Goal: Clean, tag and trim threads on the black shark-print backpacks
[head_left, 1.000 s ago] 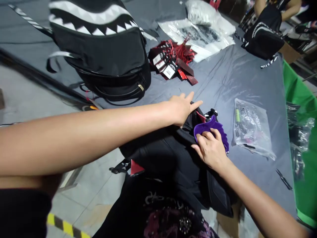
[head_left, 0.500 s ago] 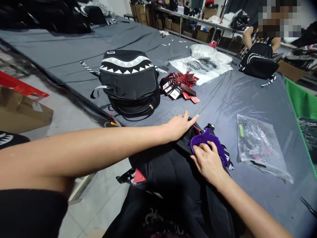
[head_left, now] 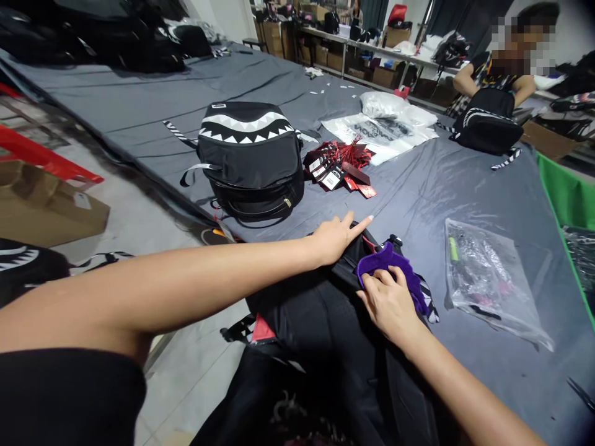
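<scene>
A black backpack (head_left: 311, 310) lies in front of me at the table edge, a red-pink patch showing at its left side. My left hand (head_left: 334, 240) grips its upper rim, with two fingers sticking out and the others hidden. Just to the right, my right hand (head_left: 389, 300) is closed on a purple cloth (head_left: 403, 272) at the bag's opening. The fingertips pinch the cloth's near edge against the bag. Black-and-white straps (head_left: 430, 300) show beyond the cloth.
Another black backpack (head_left: 253, 161) with a white toothed pattern stands ahead-left, beside a heap of red-and-black tags (head_left: 332, 170). White plastic bags (head_left: 390, 124) lie behind. At right are a clear plastic pouch (head_left: 493, 272) and scissors (head_left: 581, 391). A co-worker (head_left: 474, 77) handles a black bag (head_left: 488, 124).
My view has shifted slightly, so the table and background sit a little lower and farther right. Both hands keep their places on the backpack and cloth. The co-worker's head is now more visible.
</scene>
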Demonstrator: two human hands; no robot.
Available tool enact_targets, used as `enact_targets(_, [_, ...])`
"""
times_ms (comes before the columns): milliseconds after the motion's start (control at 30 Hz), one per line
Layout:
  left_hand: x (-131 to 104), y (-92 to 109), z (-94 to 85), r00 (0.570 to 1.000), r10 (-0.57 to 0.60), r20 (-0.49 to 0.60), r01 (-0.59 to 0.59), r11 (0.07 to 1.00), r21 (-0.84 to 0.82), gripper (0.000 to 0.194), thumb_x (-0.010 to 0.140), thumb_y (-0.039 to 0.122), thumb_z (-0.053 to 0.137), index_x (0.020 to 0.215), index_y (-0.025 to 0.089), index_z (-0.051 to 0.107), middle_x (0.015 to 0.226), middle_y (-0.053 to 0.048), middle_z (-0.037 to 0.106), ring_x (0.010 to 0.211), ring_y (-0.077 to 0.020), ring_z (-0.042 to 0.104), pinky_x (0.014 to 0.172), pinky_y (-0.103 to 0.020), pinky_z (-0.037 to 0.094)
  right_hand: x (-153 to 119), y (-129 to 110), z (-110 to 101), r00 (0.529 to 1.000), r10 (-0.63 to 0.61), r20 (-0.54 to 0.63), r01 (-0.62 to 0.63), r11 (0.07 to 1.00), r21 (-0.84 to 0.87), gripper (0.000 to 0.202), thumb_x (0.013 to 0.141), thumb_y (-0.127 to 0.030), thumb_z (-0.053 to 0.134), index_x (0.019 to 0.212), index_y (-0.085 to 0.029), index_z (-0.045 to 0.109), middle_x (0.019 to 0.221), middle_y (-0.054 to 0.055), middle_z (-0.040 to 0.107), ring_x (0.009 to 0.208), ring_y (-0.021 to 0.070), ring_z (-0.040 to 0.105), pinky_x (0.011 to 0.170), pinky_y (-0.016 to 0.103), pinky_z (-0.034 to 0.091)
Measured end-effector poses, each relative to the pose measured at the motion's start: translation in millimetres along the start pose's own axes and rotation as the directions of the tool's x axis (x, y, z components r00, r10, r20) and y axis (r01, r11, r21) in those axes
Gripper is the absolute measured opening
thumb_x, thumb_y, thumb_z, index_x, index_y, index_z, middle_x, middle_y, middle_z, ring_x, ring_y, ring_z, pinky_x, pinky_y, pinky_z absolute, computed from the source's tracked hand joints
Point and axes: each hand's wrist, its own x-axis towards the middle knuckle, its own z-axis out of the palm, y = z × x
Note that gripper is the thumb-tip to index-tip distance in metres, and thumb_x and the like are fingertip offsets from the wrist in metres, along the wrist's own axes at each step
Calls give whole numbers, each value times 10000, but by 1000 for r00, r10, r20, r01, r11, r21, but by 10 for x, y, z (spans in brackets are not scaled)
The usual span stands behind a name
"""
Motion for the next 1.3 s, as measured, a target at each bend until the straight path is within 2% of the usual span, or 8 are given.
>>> enact_targets(233, [-111, -34, 68, 995, -84, -59, 80, 995, -59, 855, 840, 312, 630, 1527, 266, 123, 1267, -155, 532, 1006, -260, 626, 798, -324, 491, 33, 2, -29, 1000, -24, 6, 24, 999, -21, 141, 947, -248, 478, 993, -170, 587, 800, 79, 690, 899, 234, 533, 991, 453, 286])
enact_targets(367, [-68, -70, -38, 979, -190, 70, 198, 970, -143, 857, 807, 425, 662, 1487, 170, 207, 1130, -163, 651, 992, -287, 654, 774, -333, 506, 20, -1, -68, 999, -30, 26, 31, 999, -28, 150, 952, -254, 471, 985, -168, 589, 787, 80, 684, 906, 231, 539, 1021, 457, 260])
enact_targets(467, [-8, -114, -106, 981, -114, 158, 142, 973, -181, 755, 788, 359, 677, 1413, 144, 313, 1114, -153, 682, 1031, -287, 652, 803, -332, 509, 7, 11, -100, 999, -27, 35, 28, 1000, -6, 182, 966, -262, 454, 1055, -162, 577, 846, 86, 700, 943, 225, 542, 1014, 450, 256])
enact_targets(667, [53, -129, -48, 991, -60, 122, 81, 981, -177, 833, 807, 285, 641, 1469, 39, 198, 1107, -212, 672, 1010, -302, 664, 803, -351, 515, 234, -9, -130, 990, -15, 142, 10, 999, 35, 240, 985, -336, 437, 1060, -162, 585, 833, 72, 707, 916, 228, 535, 831, 394, 286])
enact_targets(833, [101, -159, -41, 988, -48, 148, 79, 974, -213, 768, 810, 215, 609, 1457, 51, 228, 1077, -197, 685, 1014, -294, 667, 824, -347, 518, 555, -114, -85, 977, -8, 214, 5, 1000, 17, 339, 992, -436, 408, 1056, -149, 577, 856, 84, 706, 921, 245, 541, 743, 375, 280])
enact_targets(1067, [124, -194, -143, 973, -9, 231, 67, 967, -245, 805, 800, 193, 635, 1455, 14, 204, 1104, -224, 670, 1055, -318, 650, 862, -379, 523, 622, -255, -139, 949, 63, 309, -69, 998, 9, 355, 992, -431, 388, 979, -138, 588, 881, 106, 673, 898, 252, 548, 763, 365, 341])
enact_targets(1200, [130, -196, -171, 969, -13, 248, 83, 959, -272, 768, 815, 152, 585, 1465, 19, 199, 1119, -219, 666, 1058, -300, 650, 897, -366, 509, 661, -200, -116, 955, -18, 296, -16, 993, 113, 389, 985, -460, 395, 1067, -122, 569, 973, 119, 672, 1011, 260, 536, 830, 364, 368])
enact_targets(1300, [170, -203, -174, 955, -8, 296, 95, 955, -280, 879, 791, 164, 623, 1492, 5, 117, 1160, -234, 649, 1069, -312, 642, 922, -388, 502, 672, -107, -84, 953, -81, 292, 56, 994, 94, 427, 979, -493, 392, 1074, -118, 573, 946, 123, 674, 1026, 270, 527, 841, 367, 373])
